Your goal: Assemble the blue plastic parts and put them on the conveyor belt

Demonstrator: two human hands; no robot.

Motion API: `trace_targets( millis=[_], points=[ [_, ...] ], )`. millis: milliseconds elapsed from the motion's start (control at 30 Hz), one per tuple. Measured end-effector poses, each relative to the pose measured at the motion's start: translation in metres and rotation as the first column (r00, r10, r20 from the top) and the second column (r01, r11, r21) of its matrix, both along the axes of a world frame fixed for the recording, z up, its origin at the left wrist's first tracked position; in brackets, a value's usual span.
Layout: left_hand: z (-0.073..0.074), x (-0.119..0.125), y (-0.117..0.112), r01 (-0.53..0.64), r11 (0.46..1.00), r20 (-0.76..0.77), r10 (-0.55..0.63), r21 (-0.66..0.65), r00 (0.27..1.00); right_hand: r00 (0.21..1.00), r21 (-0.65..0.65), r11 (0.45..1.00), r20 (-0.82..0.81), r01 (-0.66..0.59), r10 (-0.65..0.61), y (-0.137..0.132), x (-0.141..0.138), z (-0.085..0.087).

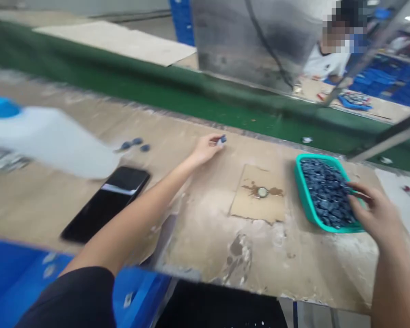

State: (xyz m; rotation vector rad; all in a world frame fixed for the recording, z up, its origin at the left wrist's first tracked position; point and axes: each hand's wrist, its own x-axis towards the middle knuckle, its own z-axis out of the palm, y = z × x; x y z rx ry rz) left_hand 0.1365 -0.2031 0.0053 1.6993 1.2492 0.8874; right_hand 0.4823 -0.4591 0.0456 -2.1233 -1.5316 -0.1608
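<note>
My left hand [207, 149] reaches to the middle of the tabletop, its fingertips pinching a small dark blue cap [222, 139]. My right hand [376, 214] hangs over the edge of a teal plastic tray [305, 191], its fingers apart above the heap of dark blue caps [328, 193] in it. No held piece shows in that hand. Between my hands lies a cardboard square [256, 193] with brown stains and a pale round disc [262, 192] on it. Several loose blue caps [134, 144] sit to the left of my left hand.
A black smartphone [105, 205] lies on the worn table [198, 246], beside a blurred white plastic container [51, 143]. A blue bin [27, 287] stands at the near left edge. A green belt [164, 91] runs behind the table. Farther off, a co-worker [328, 61] stands beyond a metal panel [253, 41].
</note>
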Motion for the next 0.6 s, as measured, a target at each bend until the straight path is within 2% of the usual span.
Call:
trace_targets(
  millis=[67, 133, 200, 267, 367, 467, 600],
  points=[
    [0.0, 0.023, 0.034, -0.021, 0.999, -0.171, 0.029, 0.048, 0.985, 0.999, 0.002, 0.999, 0.012, -0.04, 0.04, 0.007, 0.001, -0.008],
    [0.002, 0.046, 0.064, -0.017, 0.993, -0.346, 0.056, 0.117, 0.936, 0.998, 0.057, 0.997, 0.053, -0.049, 0.046, 0.016, -0.002, -0.01],
    [0.002, 0.065, 0.087, 0.008, 0.981, -0.478, 0.088, 0.194, 0.874, 0.994, 0.09, 0.994, 0.095, -0.067, 0.059, 0.026, -0.006, -0.009],
    [-0.003, 0.077, 0.102, 0.045, 0.959, -0.567, 0.127, 0.28, 0.814, 0.983, 0.049, 0.988, 0.124, -0.144, 0.137, 0.035, -0.01, -0.011],
    [-0.016, 0.083, 0.108, 0.082, 0.923, -0.644, 0.196, 0.375, 0.74, 0.963, -0.041, 0.973, 0.139, -0.227, 0.231, 0.047, -0.014, -0.018],
    [-0.024, 0.081, 0.104, 0.091, 0.913, -0.65, 0.21, 0.397, 0.73, 0.968, -0.038, 0.975, 0.116, -0.217, 0.22, 0.053, -0.016, -0.026],
    [-0.025, 0.079, 0.102, 0.085, 0.92, -0.654, 0.204, 0.381, 0.729, 0.986, 0.009, 0.987, 0.044, -0.16, 0.159, 0.052, -0.016, -0.025]
  ],
)
